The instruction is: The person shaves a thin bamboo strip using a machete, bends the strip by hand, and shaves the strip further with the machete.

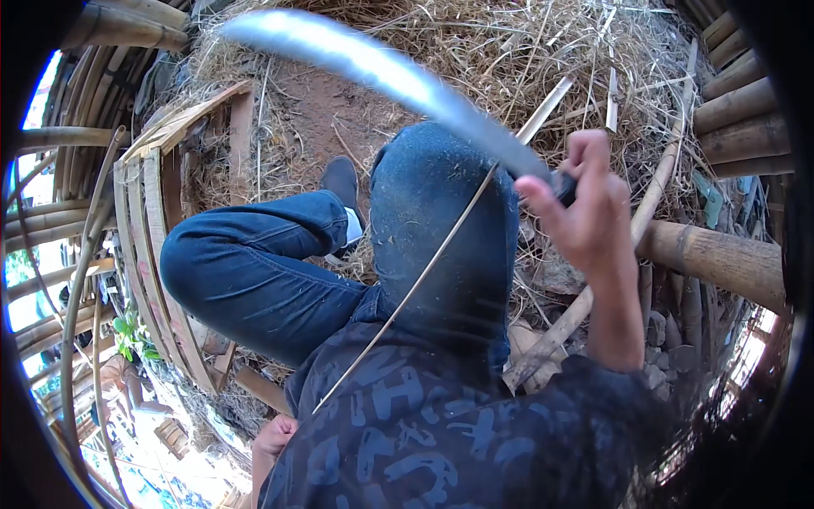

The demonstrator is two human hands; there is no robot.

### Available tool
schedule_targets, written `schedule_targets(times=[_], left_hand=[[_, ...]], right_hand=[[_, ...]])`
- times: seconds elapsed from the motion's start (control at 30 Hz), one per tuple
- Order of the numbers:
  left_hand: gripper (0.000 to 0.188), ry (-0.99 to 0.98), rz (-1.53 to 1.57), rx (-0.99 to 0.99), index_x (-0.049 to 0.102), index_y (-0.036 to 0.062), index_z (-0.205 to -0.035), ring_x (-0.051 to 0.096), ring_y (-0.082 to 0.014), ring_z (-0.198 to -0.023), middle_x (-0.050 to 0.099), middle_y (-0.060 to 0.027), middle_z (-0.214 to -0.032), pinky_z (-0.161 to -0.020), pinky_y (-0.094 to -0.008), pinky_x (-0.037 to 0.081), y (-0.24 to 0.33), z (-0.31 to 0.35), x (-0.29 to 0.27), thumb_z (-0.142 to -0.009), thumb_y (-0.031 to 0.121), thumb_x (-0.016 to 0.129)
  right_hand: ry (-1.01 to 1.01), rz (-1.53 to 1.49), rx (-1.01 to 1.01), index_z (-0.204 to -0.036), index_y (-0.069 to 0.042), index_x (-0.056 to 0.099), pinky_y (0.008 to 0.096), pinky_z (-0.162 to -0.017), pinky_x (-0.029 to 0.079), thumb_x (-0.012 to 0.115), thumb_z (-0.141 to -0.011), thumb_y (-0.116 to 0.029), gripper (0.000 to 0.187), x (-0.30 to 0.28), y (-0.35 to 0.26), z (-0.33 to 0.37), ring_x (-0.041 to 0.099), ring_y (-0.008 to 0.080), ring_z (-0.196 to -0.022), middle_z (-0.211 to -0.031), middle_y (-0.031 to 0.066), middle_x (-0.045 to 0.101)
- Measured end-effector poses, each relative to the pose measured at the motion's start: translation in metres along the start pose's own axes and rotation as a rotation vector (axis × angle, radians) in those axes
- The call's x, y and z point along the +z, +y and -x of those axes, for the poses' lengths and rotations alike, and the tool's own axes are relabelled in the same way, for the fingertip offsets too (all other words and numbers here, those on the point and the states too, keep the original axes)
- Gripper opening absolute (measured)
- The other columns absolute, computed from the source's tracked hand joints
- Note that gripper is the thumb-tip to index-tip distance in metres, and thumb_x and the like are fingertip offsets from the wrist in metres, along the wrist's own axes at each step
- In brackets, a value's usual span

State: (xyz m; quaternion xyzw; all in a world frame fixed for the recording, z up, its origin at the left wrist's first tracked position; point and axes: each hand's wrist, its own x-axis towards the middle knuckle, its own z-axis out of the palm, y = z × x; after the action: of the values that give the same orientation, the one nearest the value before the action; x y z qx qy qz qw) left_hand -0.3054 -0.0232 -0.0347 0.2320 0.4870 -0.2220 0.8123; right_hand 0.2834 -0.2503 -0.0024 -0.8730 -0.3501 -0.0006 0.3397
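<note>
A machete with a long, bright, motion-blurred blade (365, 69) is in my right hand (585, 204), its dark handle gripped with the thumb along it. The blade sweeps up and to the left above my knee. A thin bamboo strip (407, 295) slants across my lap, from my left side at the waist up to my raised knee, where its far end passes by the blade's base. My left hand (275, 434) is closed low by my left hip, at the strip's near end. My shirt partly hides the exact grip.
Dry straw and shavings (475, 51) cover the ground ahead. To my left stands a slatted wooden crate (153, 246). A thick bamboo pole (721, 263) and a thinner pole (661, 187) lie on my right, close to my right arm. Bamboo walls (746, 110) enclose both sides.
</note>
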Motion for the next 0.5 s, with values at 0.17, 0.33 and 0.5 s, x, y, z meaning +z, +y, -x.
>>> schedule_targets(times=[0.17,0.33,0.5], left_hand=[[0.025,-0.048,-0.007,-0.086,0.057,0.0019,-0.065,0.055,-0.008,-0.055,0.063,-0.0028,-0.067,-0.05,-0.0213,0.041,0.003,0.001,-0.006,-0.073,0.012,0.078],[0.024,0.025,-0.016,-0.085,0.058,0.0014,-0.065,0.056,-0.009,-0.054,0.063,-0.0035,-0.066,-0.05,-0.0217,0.041,0.008,0.004,0.002,-0.071,0.01,0.079],[0.021,0.113,-0.036,-0.017,0.059,0.0007,-0.067,0.058,-0.0108,-0.055,0.064,-0.0048,-0.066,-0.052,-0.0218,0.045,0.008,0.007,0.01,-0.07,0.007,0.079]], right_hand=[[0.029,-0.101,0.118,-0.091,-0.006,0.037,0.0282,-0.038,0.036,0.062,-0.085,-0.052,0.053,-0.015,0.012,0.007,0.042,0.013,-0.042,-0.054,0.0016,0.037],[-0.115,-0.188,0.0,-0.091,-0.005,0.038,0.0293,-0.038,0.042,0.064,-0.081,-0.056,0.058,-0.007,-0.017,0.021,0.051,0.0138,-0.041,-0.054,0.0023,0.041],[-0.141,-0.024,-0.171,-0.089,-0.005,0.04,0.0319,-0.04,0.044,0.067,-0.078,-0.057,0.059,0.003,-0.025,0.015,0.053,0.0183,-0.04,-0.053,0.0034,0.043]])
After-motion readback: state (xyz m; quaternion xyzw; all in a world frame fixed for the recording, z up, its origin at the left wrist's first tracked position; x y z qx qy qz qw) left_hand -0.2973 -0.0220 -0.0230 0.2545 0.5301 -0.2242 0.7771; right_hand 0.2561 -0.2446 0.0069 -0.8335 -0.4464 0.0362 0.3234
